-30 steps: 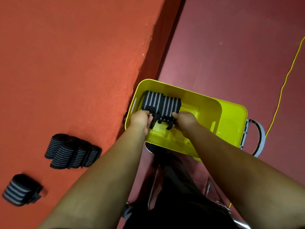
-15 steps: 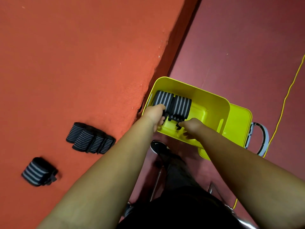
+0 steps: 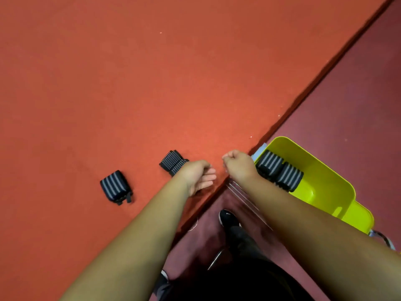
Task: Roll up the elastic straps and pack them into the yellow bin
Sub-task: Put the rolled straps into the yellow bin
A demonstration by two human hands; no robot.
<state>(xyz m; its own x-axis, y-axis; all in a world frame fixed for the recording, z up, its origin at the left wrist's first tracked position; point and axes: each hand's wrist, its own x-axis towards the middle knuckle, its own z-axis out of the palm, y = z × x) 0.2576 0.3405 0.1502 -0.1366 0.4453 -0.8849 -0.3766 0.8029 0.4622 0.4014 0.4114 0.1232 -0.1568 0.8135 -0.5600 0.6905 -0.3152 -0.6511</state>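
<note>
A wide orange raised surface [image 3: 130, 83] fills most of the view, above a darker red floor [image 3: 347, 94]. A yellow bin [image 3: 325, 168] stands on that floor just right of the right hand [image 3: 237, 164]. Two rolled black straps with grey stripes [image 3: 280, 172] lie side by side inside the bin, against its near wall.

The right hand is curled into a fist and holds nothing visible. The left hand [image 3: 199, 174] hovers beside it over the orange edge, fingers loosely bent and empty. A cluster of rolled straps [image 3: 171, 162] sits just beyond the left hand, partly hidden by the wrist, and a single rolled strap [image 3: 115, 185] lies further left.

The step in hand appears to be fetching the next rolls. That calls for reaching left, gripping the cluster firmly so it does not unwind.
</note>
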